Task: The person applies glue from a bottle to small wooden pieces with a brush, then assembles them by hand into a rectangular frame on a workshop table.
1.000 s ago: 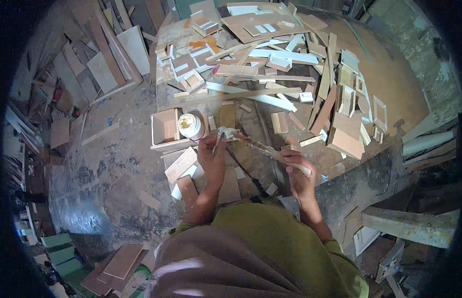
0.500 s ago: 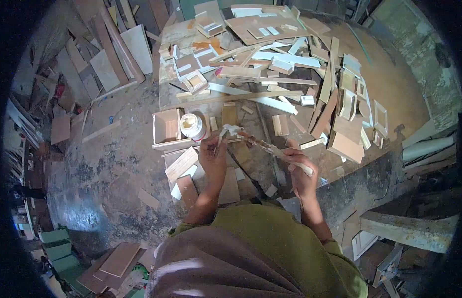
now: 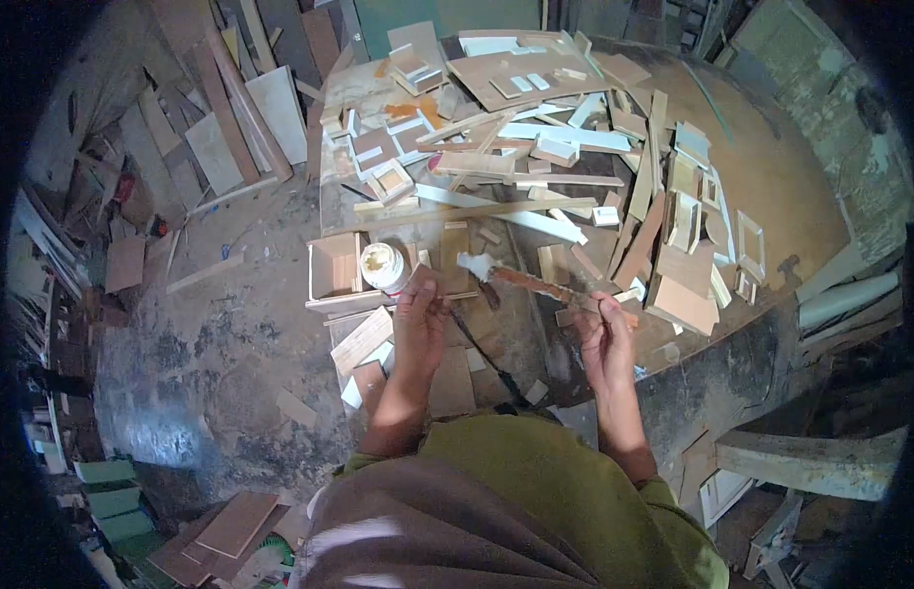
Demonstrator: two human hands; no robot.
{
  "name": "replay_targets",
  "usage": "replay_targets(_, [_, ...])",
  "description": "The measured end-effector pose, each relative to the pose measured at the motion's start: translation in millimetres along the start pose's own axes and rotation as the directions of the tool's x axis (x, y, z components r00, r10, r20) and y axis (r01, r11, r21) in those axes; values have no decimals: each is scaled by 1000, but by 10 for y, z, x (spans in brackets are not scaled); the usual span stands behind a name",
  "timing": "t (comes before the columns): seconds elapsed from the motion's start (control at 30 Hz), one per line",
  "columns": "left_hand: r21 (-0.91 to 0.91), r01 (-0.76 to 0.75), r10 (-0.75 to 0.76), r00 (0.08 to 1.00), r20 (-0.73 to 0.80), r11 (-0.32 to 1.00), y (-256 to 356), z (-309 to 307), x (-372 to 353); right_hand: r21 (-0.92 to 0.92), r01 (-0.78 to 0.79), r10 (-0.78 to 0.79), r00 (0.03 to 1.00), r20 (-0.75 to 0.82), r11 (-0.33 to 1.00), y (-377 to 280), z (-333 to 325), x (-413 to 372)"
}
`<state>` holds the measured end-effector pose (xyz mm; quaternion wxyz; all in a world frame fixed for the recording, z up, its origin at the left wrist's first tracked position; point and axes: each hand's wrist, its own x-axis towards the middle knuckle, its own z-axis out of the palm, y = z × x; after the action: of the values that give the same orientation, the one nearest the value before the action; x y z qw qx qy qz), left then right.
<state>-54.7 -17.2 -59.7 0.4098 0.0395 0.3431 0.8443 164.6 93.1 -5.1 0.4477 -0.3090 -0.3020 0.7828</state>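
My right hand point(image 3: 606, 339) grips a long, stained stick point(image 3: 536, 285) by its right end. A lump of white paste, like glue, coats the stick's far tip point(image 3: 476, 265), which points left over the worktable. A small thin brown piece of wood point(image 3: 419, 278) is pinched in the fingers of my left hand point(image 3: 418, 309), partly hidden by them. The stick's tip is apart from this piece. Just beyond my left hand stands an open white tub point(image 3: 383, 267) with pale paste inside. Beside it on the left sits an open wooden box point(image 3: 335, 263).
Wood strips and offcuts point(image 3: 536, 206) lie piled across the worktable point(image 3: 369, 231). Small wooden frames point(image 3: 688, 221) stand at the right. A brown panel point(image 3: 516, 69) lies at the back. Boards point(image 3: 241, 108) lean at the far left. A dark cord point(image 3: 486, 358) runs between my arms.
The stick's pasted tip has come away from the piece in my left hand. My right hand has turned, and my left hand has moved slightly left and down.
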Motion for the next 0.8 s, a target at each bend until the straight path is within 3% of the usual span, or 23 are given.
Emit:
replay_targets(0.2, [-234,195,-188,981,56,952,129,137,-64,145,4,-9,999,31,989,13,-107,14])
replay_targets(0.43, [-442,283,-151,938,311,851,26,-6,27,191,-38,40,999,-7,981,1,-59,-68])
replay_targets(0.57, [-483,264,-231,965,127,835,5,-46,38,211,-82,79,997,21,974,66,-162,-76])
replay_targets(0.63, [-529,259,-262,962,71,808,30,-37,44,179,-8,-3,998,64,984,122,-201,-118])
replay_targets(0.8, [-464,248,-230,968,97,850,171,324,-7,69,206,-216,949,229,976,118,29,-274])
